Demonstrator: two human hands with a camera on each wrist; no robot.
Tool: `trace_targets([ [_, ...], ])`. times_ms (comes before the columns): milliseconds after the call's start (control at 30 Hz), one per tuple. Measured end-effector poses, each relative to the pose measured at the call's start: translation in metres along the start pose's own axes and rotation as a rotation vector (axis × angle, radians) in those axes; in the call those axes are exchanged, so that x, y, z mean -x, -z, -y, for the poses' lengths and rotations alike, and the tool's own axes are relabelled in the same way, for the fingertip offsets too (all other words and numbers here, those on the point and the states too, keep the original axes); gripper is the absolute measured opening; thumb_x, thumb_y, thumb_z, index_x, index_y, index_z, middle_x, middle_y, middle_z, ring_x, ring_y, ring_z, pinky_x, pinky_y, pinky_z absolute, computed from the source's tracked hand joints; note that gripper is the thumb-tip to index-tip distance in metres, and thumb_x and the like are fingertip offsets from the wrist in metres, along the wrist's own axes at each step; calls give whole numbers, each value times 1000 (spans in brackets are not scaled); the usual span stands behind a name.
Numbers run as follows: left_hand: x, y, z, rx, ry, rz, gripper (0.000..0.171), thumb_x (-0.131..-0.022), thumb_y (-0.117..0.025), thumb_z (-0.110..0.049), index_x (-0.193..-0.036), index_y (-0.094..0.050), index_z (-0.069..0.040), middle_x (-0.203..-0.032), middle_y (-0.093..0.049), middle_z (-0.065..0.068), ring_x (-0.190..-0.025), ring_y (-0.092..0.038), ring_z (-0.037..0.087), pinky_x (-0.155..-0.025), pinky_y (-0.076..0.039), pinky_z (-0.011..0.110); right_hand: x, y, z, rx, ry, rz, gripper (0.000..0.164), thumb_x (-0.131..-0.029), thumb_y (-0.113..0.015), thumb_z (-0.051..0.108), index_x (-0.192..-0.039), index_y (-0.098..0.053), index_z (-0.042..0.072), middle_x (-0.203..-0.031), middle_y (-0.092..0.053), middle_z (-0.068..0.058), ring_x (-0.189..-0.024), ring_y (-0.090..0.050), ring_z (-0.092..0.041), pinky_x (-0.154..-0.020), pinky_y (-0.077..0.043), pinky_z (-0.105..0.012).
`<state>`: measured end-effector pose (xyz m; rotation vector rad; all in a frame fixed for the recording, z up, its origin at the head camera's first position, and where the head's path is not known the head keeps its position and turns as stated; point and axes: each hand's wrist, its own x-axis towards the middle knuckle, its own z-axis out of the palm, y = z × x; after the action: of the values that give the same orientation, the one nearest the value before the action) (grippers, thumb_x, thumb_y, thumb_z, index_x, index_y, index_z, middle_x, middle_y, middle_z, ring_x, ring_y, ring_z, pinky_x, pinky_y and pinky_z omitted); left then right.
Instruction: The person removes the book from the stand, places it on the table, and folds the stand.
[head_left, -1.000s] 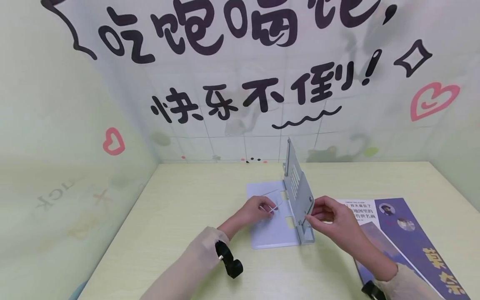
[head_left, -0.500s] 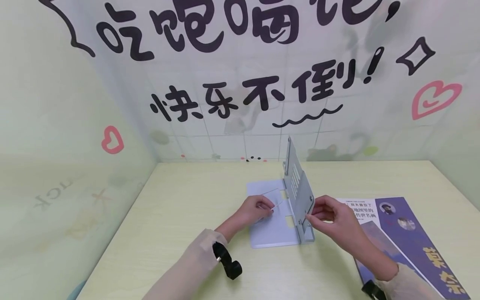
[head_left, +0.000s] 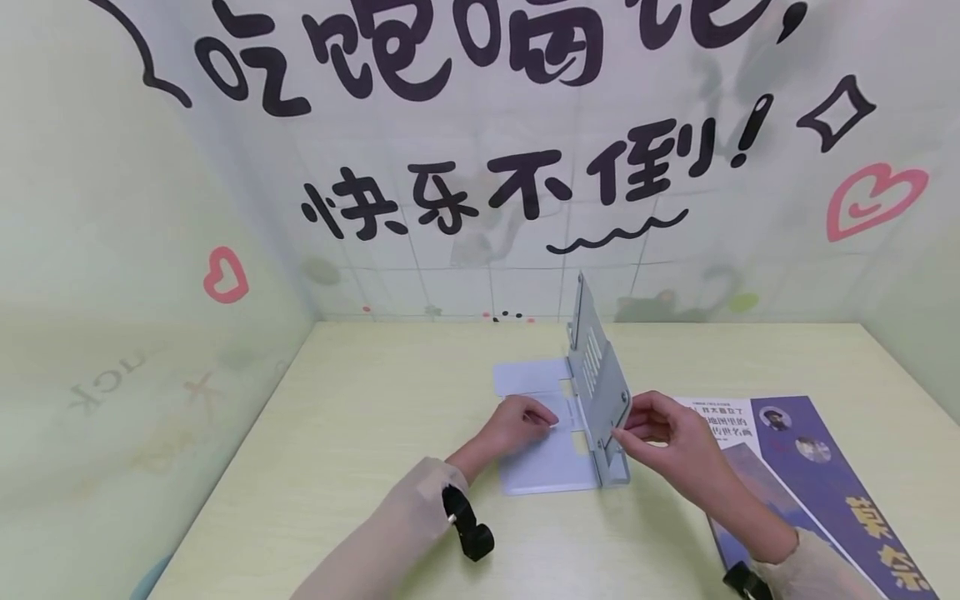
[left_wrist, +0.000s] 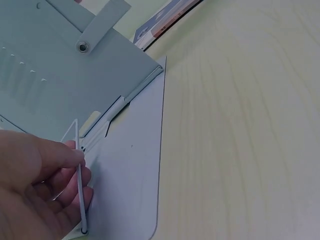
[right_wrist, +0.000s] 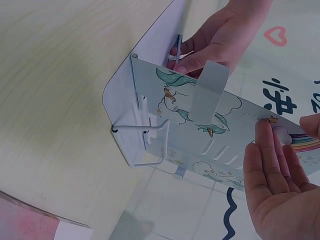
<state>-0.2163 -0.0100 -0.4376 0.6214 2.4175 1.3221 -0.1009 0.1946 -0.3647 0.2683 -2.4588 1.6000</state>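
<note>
A folding metal book stand stands on the table in the head view, with a pale base plate lying flat and a grey-blue panel upright along its right side. Over the base plate, my left hand pinches a thin white wire support between thumb and fingers. My right hand holds the panel's outer edge, with several fingers against its printed face. A printed rainbow and animals show there in the right wrist view. Another bent wire sticks out from the stand near its base.
A purple-and-white book lies to the right of the stand, partly under my right forearm. Behind the wooden table hangs a white wall cloth with large black lettering.
My left hand has shifted slightly right, toward the panel, and the wire in it has come down close to the base plate. The right hand and panel stay in place.
</note>
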Motion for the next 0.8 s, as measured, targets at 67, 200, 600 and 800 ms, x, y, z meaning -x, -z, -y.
trace_targets([
  [67, 0, -1, -1, -20, 1, -7, 13, -80, -63, 6, -89, -71, 0, -79, -64, 2, -71, -55, 7, -65, -47, 20, 0, 0, 0, -1, 2, 0, 22, -79, -70, 1, -96, -59, -6, -83, -64, -11, -69, -63, -9, -65, -53, -21],
  [200, -1, -3, -3, -45, -20, -15, 13, -79, -64, 7, -87, -71, 1, -77, -63, 1, -70, -54, 7, -64, -47, 19, -1, 0, 0, 3, 2, 0, 22, -79, -70, 1, -96, -59, -7, -83, -64, -11, -69, -62, -9, -65, -53, -20],
  [600, 0, -7, -9, -170, -68, -20, 13, -78, -63, 11, -82, -70, 1, -74, -63, 3, -68, -54, 9, -61, -46, 19, 0, 0, 1, 9, -19, 8, 23, -80, -71, 2, -97, -58, -6, -84, -64, -11, -70, -63, -9, -65, -53, -20],
  [800, 2, -7, -7, -219, -94, -5, 16, -79, -61, 11, -85, -72, 1, -76, -66, 4, -68, -54, 8, -61, -46, 17, -1, 0, 2, 14, -27, 14, 24, -80, -70, 3, -98, -58, -6, -85, -64, -11, -71, -63, -9, -66, -53, -20],
])
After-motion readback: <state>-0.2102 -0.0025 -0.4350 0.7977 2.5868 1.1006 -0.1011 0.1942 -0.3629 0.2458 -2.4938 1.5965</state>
